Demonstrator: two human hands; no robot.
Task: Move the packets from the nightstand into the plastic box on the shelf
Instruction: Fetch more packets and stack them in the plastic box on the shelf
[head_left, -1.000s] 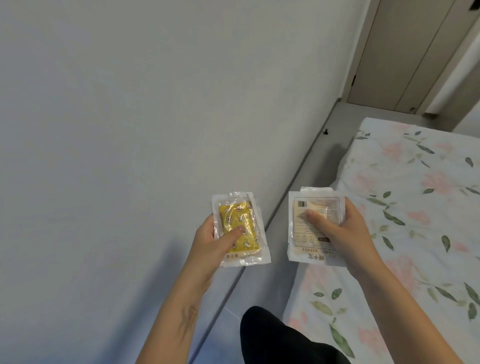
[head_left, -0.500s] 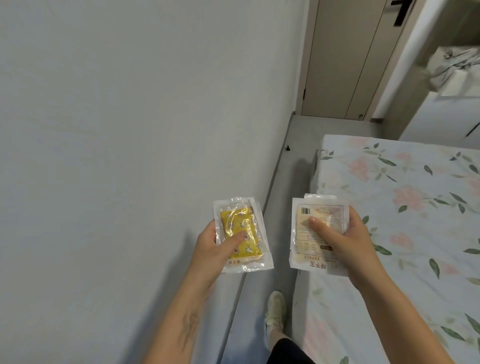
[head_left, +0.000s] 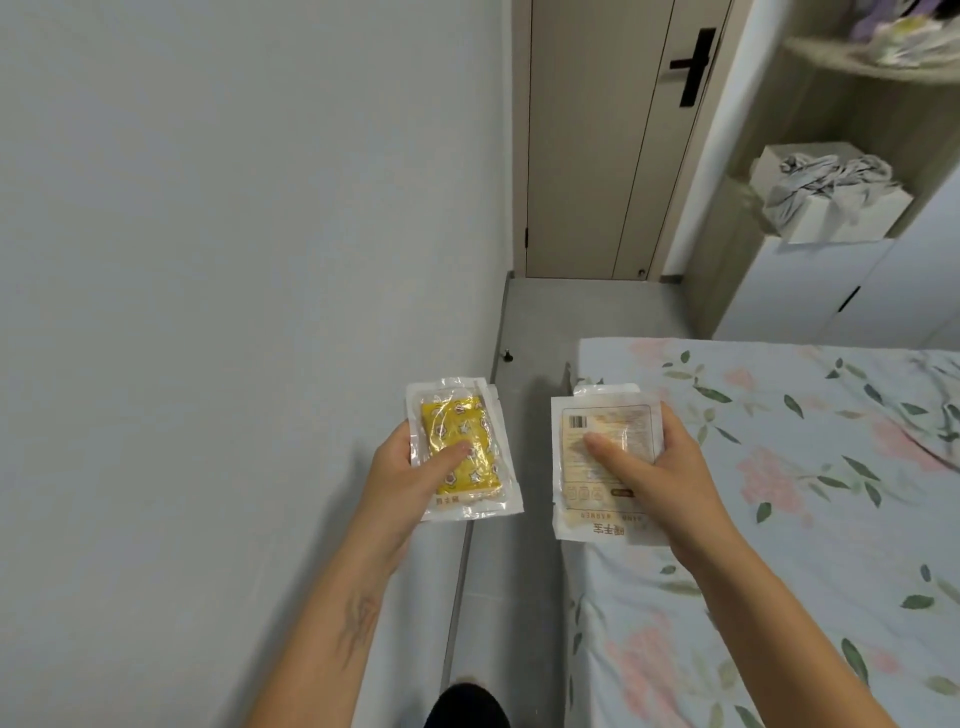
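Both hands are out in front of me, each holding a packet flat. My left hand (head_left: 410, 467) grips the yellow star-printed packet (head_left: 462, 451), thumb pressed on its face, fingers underneath. My right hand (head_left: 670, 478) holds the beige hand-warmer packet (head_left: 602, 467) the same way, barcode side up, thumb across the middle. The two packets sit side by side, apart, over the grey floor (head_left: 535, 332) between the wall (head_left: 234, 260) and the floral bed (head_left: 779, 493). On the shelf unit (head_left: 753, 234) ahead to the right sits what may be a white box (head_left: 841, 218) with grey cloth (head_left: 821, 182) in it.
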